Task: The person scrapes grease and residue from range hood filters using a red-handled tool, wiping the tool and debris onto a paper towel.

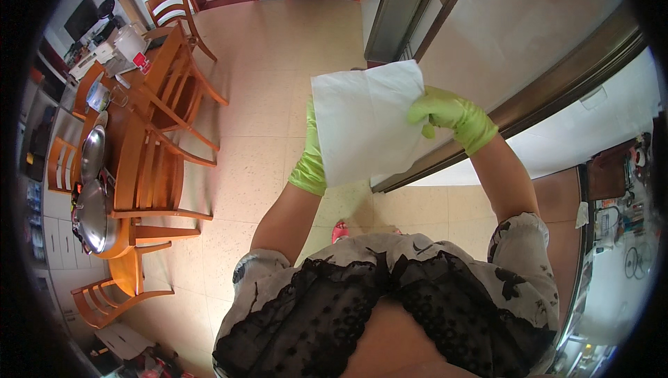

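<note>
A square white sheet point(368, 122), a paper towel or thin cloth with faint fold creases, is spread out in front of me at chest height. My right hand point(443, 111), in a yellow-green rubber glove, pinches its right edge with the fingers curled. On the left side, my left hand point(312, 153) wears a matching glove and supports the sheet from behind. The left fingers are hidden by the sheet; only the glove's edge and cuff show.
To the left stands a wooden dining table point(130, 169) with chairs, lidded metal pans point(96, 211) and a white kettle point(129, 39). A brown door frame point(522, 101) runs close by on the right. Beyond it is a kitchen counter point(610, 273). Tiled floor point(250, 169) lies below.
</note>
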The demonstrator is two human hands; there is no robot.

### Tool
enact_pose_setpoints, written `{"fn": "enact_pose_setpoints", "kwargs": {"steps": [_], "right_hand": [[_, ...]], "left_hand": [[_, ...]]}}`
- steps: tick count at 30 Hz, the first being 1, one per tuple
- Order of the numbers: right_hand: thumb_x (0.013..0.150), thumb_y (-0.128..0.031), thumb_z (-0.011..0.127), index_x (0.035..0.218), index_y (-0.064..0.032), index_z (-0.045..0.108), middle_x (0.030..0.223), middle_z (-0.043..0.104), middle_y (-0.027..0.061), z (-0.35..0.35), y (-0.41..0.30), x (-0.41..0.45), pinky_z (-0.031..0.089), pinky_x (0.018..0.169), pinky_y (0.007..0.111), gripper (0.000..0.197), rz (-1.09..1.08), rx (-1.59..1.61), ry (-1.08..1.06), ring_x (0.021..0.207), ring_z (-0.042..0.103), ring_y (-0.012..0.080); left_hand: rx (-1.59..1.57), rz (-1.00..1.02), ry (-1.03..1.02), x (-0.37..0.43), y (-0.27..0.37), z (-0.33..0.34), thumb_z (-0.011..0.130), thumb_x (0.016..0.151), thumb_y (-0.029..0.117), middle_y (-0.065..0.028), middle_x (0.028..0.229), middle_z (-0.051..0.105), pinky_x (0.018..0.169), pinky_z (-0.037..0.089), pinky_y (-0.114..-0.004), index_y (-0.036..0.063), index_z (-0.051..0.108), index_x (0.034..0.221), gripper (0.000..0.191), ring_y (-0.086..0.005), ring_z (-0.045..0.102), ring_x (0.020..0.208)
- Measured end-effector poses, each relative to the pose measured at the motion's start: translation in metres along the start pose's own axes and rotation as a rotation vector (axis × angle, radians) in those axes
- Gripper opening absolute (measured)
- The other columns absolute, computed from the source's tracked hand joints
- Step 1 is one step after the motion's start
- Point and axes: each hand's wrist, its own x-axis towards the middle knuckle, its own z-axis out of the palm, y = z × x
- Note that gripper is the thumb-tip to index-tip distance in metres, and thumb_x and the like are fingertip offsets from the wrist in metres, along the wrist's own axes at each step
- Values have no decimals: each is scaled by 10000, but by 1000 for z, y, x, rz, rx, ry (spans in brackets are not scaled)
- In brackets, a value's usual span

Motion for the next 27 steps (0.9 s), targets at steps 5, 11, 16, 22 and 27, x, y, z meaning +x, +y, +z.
{"fn": "enact_pose_setpoints", "kwargs": {"steps": [5,11,16,22,27], "right_hand": [[766,-202,647,770,17,683,674,635,114,-46,47,32,487,521,327,222,102,60,-65,513,589,223],[826,-447,655,804,3,699,725,667,129,-52,-8,27,530,619,351,453,119,-307,99,623,648,236],[767,-556,703,1187,72,546,940,673,170,-117,-79,16,546,736,369,772,-625,144,1029,790,683,242],[840,-475,657,1072,98,586,937,672,216,-166,-126,20,528,738,430,622,-944,83,1484,784,685,307],[868,-485,615,990,12,652,900,676,213,-84,23,48,499,751,416,514,-546,-665,1010,883,658,341]], "left_hand": [[-237,-82,313,-7,-6,14,594,879,486,-109,1290,536,1016,423,-418,71,448,1351,646,-266,511,1187],[-75,-142,357,-9,-10,-4,630,893,295,-142,1310,524,1010,446,-463,64,395,1384,592,-300,529,1177],[-213,-138,392,-7,-7,-4,628,895,217,-131,1274,545,1008,445,-449,54,434,1349,521,-290,541,1154],[-165,-126,388,-1,-13,-1,615,900,244,-137,1289,537,992,461,-462,58,409,1367,543,-306,541,1160],[-163,-120,367,-2,-13,-17,636,880,209,-124,1209,579,962,480,-421,59,458,1323,501,-275,577,1092]]}}
